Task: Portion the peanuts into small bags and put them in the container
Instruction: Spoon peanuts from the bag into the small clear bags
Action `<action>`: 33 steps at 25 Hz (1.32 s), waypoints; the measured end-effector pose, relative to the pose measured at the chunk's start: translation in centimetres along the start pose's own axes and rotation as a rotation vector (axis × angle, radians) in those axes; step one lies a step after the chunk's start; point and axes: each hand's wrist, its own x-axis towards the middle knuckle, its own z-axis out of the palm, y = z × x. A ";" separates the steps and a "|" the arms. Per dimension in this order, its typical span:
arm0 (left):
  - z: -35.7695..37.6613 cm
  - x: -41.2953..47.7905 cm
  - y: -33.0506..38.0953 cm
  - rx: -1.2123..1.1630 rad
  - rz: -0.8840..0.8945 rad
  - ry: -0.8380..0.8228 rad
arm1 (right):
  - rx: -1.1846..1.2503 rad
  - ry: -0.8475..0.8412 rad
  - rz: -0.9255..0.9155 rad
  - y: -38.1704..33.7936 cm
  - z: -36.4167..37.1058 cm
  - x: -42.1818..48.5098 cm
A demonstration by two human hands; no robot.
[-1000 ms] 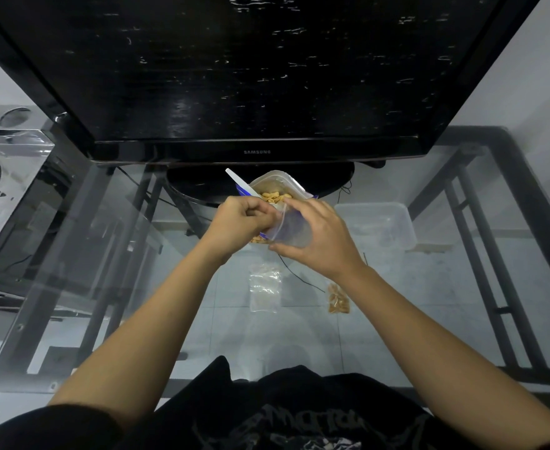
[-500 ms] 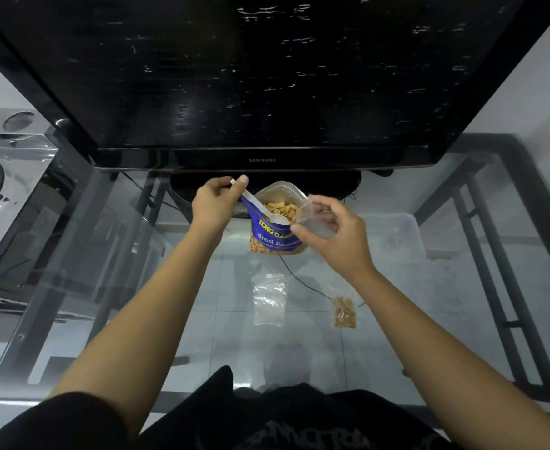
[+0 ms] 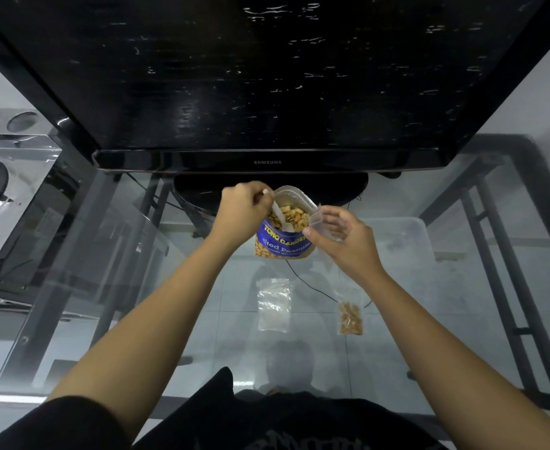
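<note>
A: Where does the peanut pouch point(image 3: 283, 245) stand?

B: Upright on the glass surface point(image 3: 169, 303), near the middle of the view, with the television point(image 3: 267, 76) at its 12 o'clock. Its mouth is open, and peanuts point(image 3: 294, 214) show inside.

A: And the left hand point(image 3: 241, 206)?

B: It sits at the pouch's 10 o'clock, fingers curled round the handle of a white spoon point(image 3: 280, 219). The spoon slants down into the pouch, with its bowl among the peanuts.

A: What about the right hand point(image 3: 341, 241)?

B: That one is at the pouch's 3 o'clock. Thumb and fingers pinch a small clear bag point(image 3: 324, 222), whose upper edge is right by the pouch's rim. One cannot tell whether bag and rim touch.

A: Is anything in that bag?

B: Its contents cannot be made out.

A: Where is the container point(image 3: 410, 235)?

B: Farther out at 3 o'clock, beyond the right hand. It is a translucent plastic tub resting on the surface, and the hand covers its near-left corner.

A: Are other bags on the surface?

B: Two. A flat clear bag point(image 3: 273, 305) lies at the pouch's 6 o'clock, empty as far as it shows. A filled small bag point(image 3: 350, 316) with peanuts in its lower half lies at 5 o'clock, under the right forearm. The two lie apart, and neither touches the pouch.
</note>
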 end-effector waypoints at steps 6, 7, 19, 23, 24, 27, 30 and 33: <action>1.2 0.2 -1.3 -0.448 -0.521 0.107 | 0.007 -0.029 0.013 -0.2 -0.2 0.0; 1.1 0.1 -1.4 -0.431 -0.493 0.094 | 0.008 -0.031 0.015 -0.2 -0.3 0.0; 1.2 0.0 -3.6 -0.625 -0.408 -0.009 | -0.019 -0.070 0.038 -0.1 -0.8 0.1; 1.5 0.5 -3.6 -0.743 -0.544 0.058 | -0.015 -0.073 0.037 -0.1 -0.8 0.2; 1.4 0.6 -3.6 -0.755 -0.588 0.087 | -0.016 -0.073 0.037 -0.2 -0.7 0.2; 1.1 1.0 -3.7 -0.834 -0.693 0.165 | -0.028 -0.075 0.040 -0.3 -0.8 0.4; 0.2 1.2 -4.0 -0.880 -0.699 0.206 | -0.115 -0.005 -0.013 -0.8 -1.1 0.7; -1.3 1.8 -3.7 -0.867 -0.666 0.246 | -0.373 0.061 -0.155 -1.5 -1.1 1.6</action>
